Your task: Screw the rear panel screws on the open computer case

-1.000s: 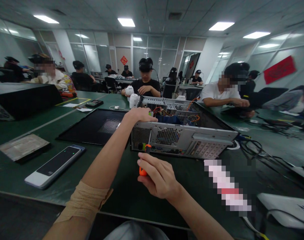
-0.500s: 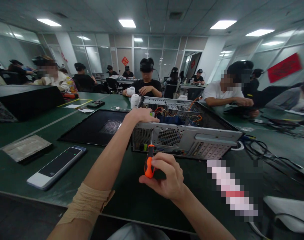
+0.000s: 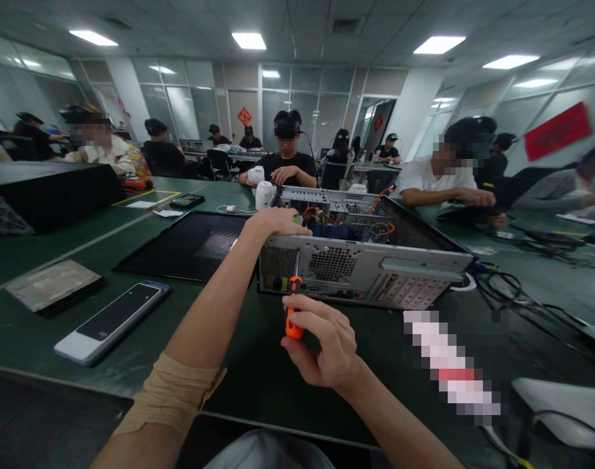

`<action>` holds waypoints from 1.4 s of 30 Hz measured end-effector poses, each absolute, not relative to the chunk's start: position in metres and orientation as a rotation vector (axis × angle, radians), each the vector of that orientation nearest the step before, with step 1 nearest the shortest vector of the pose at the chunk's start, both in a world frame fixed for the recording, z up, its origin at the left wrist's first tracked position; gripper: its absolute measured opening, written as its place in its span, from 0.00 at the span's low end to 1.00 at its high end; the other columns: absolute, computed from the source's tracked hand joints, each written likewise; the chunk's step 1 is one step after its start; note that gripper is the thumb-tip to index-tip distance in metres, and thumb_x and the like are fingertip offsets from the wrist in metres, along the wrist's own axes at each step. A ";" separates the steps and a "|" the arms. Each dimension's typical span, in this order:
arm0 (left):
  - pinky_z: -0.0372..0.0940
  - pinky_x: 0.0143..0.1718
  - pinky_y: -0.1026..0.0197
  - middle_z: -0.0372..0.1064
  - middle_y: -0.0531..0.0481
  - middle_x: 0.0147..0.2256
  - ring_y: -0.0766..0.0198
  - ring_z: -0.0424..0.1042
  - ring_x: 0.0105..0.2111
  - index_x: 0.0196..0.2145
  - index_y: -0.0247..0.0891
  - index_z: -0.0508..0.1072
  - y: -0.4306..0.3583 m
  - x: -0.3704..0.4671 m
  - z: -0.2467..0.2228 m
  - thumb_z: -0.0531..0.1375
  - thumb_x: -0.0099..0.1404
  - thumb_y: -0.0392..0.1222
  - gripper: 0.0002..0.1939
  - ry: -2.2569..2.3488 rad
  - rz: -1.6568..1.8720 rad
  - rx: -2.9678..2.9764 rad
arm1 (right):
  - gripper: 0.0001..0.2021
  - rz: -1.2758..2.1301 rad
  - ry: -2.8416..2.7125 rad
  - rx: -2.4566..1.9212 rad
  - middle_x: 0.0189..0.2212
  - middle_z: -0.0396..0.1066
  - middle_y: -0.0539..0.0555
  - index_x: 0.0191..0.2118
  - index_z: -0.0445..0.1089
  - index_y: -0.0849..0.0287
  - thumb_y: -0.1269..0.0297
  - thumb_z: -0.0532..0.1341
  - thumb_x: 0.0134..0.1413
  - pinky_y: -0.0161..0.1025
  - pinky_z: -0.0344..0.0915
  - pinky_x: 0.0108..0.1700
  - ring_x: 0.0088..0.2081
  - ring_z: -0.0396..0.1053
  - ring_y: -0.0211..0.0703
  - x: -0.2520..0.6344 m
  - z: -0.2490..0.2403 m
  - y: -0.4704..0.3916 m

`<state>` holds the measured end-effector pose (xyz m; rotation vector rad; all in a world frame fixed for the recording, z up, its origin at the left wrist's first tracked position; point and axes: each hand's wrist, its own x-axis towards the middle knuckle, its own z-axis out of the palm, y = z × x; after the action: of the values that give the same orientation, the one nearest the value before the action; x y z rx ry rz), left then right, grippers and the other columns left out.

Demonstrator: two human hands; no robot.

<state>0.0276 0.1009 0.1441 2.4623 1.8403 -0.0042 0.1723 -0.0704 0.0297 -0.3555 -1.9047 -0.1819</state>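
An opened computer case (image 3: 419, 257) lies on its side on the green table, its metal rear panel facing me. My left hand (image 3: 277, 223) grips the near left corner of its upper edge, with some fingers hidden inside. In my right hand (image 3: 326, 339) is an orange and black screwdriver (image 3: 293, 326), held between thumb and fingers. Its shaft points away from me, up to the left part of the rear panel; the exact spot its tip touches is too small to tell. Wires and a blue part show inside the case.
A black side panel (image 3: 184, 247) lies left of the case. Nearer me are a metal drive-like box (image 3: 55, 285) and a white device with a dark screen (image 3: 114, 322). Black cables (image 3: 517, 293) lie at right. Another case (image 3: 53, 195) stands far left. Co-workers sit around the table.
The fingers of my right hand have shifted further forward along the screwdriver handle, and the handle has turned. My left hand stays on the case edge.
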 end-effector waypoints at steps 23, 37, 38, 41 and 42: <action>0.57 0.58 0.46 0.59 0.44 0.65 0.41 0.61 0.60 0.68 0.48 0.56 0.111 0.024 0.140 0.51 0.60 0.75 0.46 1.804 0.013 2.483 | 0.15 -0.298 -1.889 -0.366 0.50 0.73 0.64 0.53 0.67 0.65 0.74 0.52 0.63 0.40 0.76 0.42 0.48 0.75 0.46 0.181 0.034 -0.074; 0.56 0.58 0.44 0.57 0.40 0.65 0.41 0.60 0.61 0.68 0.44 0.55 0.107 0.026 0.140 0.50 0.60 0.76 0.48 1.809 0.015 2.476 | 0.11 -0.354 -1.922 -0.413 0.42 0.76 0.60 0.48 0.69 0.61 0.62 0.62 0.63 0.36 0.74 0.42 0.43 0.76 0.42 0.173 0.030 -0.069; 0.55 0.58 0.44 0.57 0.41 0.65 0.41 0.61 0.61 0.68 0.44 0.55 0.108 0.026 0.140 0.51 0.60 0.75 0.48 1.807 0.020 2.476 | 0.14 -0.343 -1.922 -0.408 0.42 0.76 0.60 0.49 0.67 0.62 0.60 0.62 0.62 0.37 0.74 0.42 0.43 0.76 0.43 0.172 0.030 -0.069; 0.55 0.59 0.44 0.58 0.42 0.65 0.41 0.61 0.60 0.68 0.44 0.56 0.112 0.025 0.138 0.52 0.59 0.74 0.47 1.813 0.041 2.476 | 0.14 -0.325 -1.870 -0.442 0.43 0.75 0.60 0.45 0.65 0.59 0.56 0.64 0.60 0.37 0.74 0.38 0.41 0.76 0.43 0.171 0.031 -0.068; 0.55 0.58 0.44 0.58 0.42 0.65 0.40 0.61 0.60 0.67 0.45 0.57 0.113 0.025 0.137 0.52 0.59 0.74 0.47 1.815 0.049 2.478 | 0.13 -0.352 -1.851 -0.455 0.43 0.74 0.60 0.42 0.66 0.59 0.56 0.64 0.60 0.36 0.73 0.36 0.38 0.76 0.42 0.171 0.032 -0.069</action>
<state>0.0253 0.1126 0.1371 2.4784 1.8153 0.0487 0.1714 -0.0687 0.0320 -0.4551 -1.8515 -0.3521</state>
